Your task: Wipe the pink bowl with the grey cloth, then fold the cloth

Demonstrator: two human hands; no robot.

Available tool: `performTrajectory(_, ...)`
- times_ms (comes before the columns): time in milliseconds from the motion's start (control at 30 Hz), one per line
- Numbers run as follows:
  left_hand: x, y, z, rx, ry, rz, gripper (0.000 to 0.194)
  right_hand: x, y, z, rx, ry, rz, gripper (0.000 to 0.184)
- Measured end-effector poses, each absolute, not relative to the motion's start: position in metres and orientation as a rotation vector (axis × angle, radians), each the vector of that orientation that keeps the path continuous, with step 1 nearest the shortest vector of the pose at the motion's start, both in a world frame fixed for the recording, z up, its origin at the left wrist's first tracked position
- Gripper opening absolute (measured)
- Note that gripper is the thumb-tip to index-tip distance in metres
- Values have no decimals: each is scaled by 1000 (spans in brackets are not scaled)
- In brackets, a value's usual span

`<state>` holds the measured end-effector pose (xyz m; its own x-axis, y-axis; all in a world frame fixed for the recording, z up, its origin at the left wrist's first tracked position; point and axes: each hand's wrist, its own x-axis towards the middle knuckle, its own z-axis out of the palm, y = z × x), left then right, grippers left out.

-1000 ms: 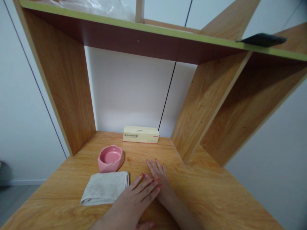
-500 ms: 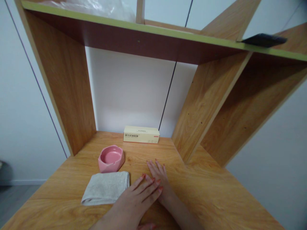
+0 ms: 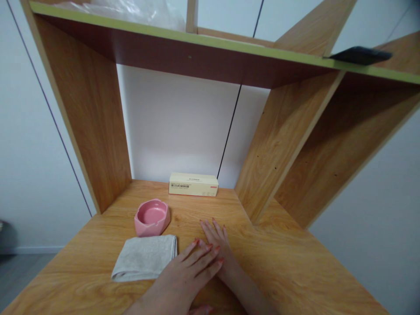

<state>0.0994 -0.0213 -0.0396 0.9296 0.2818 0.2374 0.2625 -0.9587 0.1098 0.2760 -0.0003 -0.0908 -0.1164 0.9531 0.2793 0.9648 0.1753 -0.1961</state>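
The folded cloth (image 3: 144, 258) is found on the tabletop (image 3: 288, 271), directly to the left of the left hand (image 3: 180, 273), and its near right corner is hidden from view by that hand. Whether the cloth is actually touched there cannot be told. The longer side of the cloth appears to be laid from left to right, though its depth is foreshortened by the angle of view. The fingers of the left hand are pointed forward and to the right, away from the cloth, so its grip is not turned toward it.

The right hand (image 3: 219, 240) is set farther off on the right, partly covered by the left fingers, which are crossed over its back. By the left hand, then, the nearer place to the cloth is taken. Both grips are seen with fingers extended and nothing held; the right palm is turned down toward the tabletop.

Just behind the cloth, a pink dish (image 3: 150, 229) is placed, well apart from both hands. Farther back, a pale box (image 3: 193, 188) is stood near the wall, its long axis set across the view, beyond the right fingertips.
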Motion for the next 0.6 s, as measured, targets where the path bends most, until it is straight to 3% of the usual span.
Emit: performTrajectory(600,99,-24,-35,2980,457,389,81,275,1,-93,-1837,-2114,-63,46)
